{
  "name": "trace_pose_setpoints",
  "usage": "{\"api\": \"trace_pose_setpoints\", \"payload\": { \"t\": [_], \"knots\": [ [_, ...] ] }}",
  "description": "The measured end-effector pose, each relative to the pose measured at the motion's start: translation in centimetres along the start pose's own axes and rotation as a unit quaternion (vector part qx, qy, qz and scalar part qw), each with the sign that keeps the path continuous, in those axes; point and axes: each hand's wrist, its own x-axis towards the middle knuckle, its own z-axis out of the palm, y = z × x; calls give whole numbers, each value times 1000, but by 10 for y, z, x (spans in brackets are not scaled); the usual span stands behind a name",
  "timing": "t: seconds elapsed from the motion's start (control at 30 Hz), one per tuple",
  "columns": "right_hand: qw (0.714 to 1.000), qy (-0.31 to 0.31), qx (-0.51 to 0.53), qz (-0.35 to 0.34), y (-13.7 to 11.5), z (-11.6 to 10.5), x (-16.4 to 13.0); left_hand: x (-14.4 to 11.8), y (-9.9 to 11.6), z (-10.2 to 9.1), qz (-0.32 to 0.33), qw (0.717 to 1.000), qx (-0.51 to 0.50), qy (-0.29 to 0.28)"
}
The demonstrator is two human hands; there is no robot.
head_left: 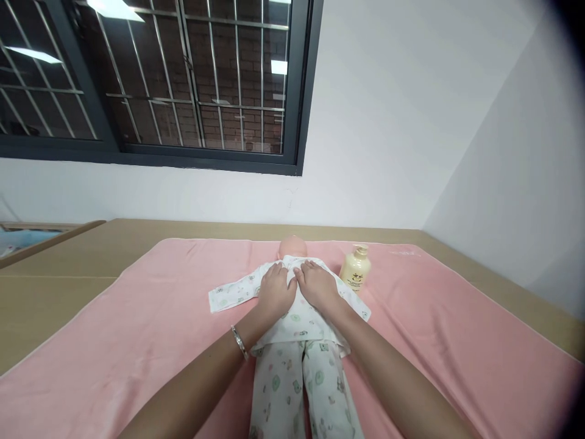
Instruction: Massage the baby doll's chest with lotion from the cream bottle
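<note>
A baby doll in white patterned pyjamas lies on a pink towel, head away from me. My left hand, with a bracelet on the wrist, rests flat on the doll's upper body, fingers near the collar. My right hand lies flat beside it on the same area. The two hands touch each other at the thumbs. Neither hand grips anything. The doll's sleeve stretches out to the left.
A cream pump bottle stands upright on the towel just right of the doll's head. The towel covers a tan surface against a white wall. A barred window is above left.
</note>
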Motion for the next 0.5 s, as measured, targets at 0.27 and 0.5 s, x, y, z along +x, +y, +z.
{"api": "trace_pose_setpoints", "payload": {
  "t": [0.27, 0.5],
  "knots": [
    [1000, 1, -3, -18, -1, -4, -2, -1, 3, -3, -9, 998, 62, -12],
    [1000, -5, -6, 19, -18, -19, -11, 7, -8, -3, -25, 997, 58, -40]
  ]
}}
